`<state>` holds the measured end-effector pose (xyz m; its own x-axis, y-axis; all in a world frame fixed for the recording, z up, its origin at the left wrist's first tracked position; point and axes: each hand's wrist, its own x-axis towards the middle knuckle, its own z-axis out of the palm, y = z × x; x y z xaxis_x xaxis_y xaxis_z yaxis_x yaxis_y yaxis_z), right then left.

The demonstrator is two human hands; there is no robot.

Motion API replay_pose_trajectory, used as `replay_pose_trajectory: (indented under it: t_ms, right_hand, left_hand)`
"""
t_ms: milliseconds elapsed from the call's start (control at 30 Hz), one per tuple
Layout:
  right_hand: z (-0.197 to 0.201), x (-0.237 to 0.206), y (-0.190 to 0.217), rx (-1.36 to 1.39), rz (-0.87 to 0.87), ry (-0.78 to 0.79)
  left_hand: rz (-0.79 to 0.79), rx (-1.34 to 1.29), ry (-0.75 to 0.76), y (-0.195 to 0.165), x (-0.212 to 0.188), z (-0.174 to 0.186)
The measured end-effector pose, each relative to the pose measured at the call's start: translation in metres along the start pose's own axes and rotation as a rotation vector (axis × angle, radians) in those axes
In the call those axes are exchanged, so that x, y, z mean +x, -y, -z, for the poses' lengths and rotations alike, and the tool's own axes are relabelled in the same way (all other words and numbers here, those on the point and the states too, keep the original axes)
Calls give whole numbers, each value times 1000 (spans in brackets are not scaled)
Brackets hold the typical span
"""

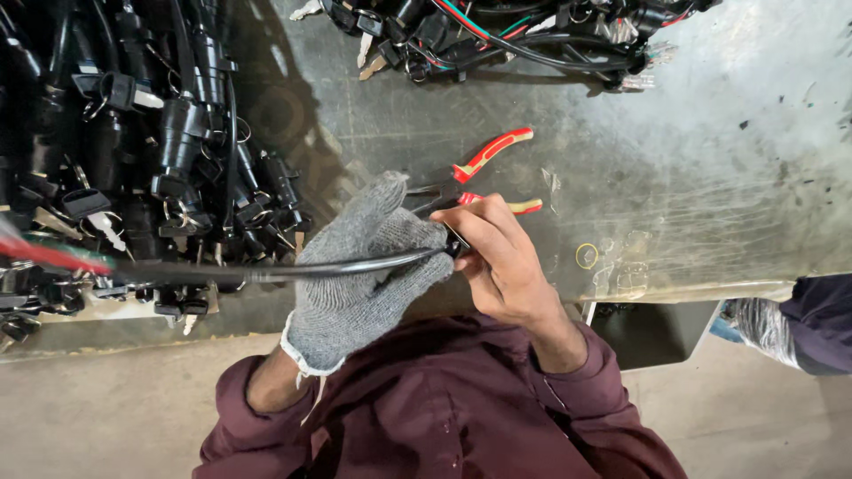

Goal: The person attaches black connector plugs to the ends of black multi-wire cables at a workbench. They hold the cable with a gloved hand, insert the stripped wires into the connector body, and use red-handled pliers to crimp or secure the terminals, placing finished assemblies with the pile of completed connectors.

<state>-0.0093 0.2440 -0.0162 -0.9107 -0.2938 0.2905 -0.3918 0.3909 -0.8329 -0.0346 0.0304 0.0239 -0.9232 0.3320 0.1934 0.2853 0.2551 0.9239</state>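
Note:
My left hand (364,270), in a grey knit glove, grips a black sleeved cable (266,269) that runs left across the bench, with red and green wires showing at its far left end. My bare right hand (501,257) pinches the cable's right end against the glove. Just beyond my hands lie pliers (484,173) with red and yellow handles, resting on the metal bench (692,160); their jaws are hidden behind the glove.
A big heap of black cable assemblies with keys (133,151) fills the left of the bench. Another bundle with coloured wires (497,35) lies at the top. A small yellow ring (587,256) sits near the front edge. Another person's clothing (799,324) shows at right.

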Motion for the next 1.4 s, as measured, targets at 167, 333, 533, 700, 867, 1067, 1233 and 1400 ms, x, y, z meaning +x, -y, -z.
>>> replay_pose_trajectory:
  t_ms: [167,333,533,700,867,1067,1233,1400]
  right_hand:
    - [0,2,10,38,-72,24]
    - [-8,-3,11,160,-75,9]
    - [-16,-15,-10,409,-336,44]
    - [-21,-22,-20,704,-442,91]
    - [-27,-9,-10,589,-339,29]
    - [-15,-7,-27,745,-130,362]
    - [-41,-38,-40,1220,-455,364]
    - [-70,-52,-45,865,-403,-66]
  left_hand:
    - [90,-45,170,1,7,12]
    - [81,27,230,7,12,18]
    - [11,246,-18,-9,1,-12]
    - [-90,1,86,7,7,-6]
    - [-171,-54,228,26,8,-5]
    - [-214,-326,310,15,13,9]
    - [-110,-347,185,3,8,0]
    - [44,-311,9,9,2,-21]
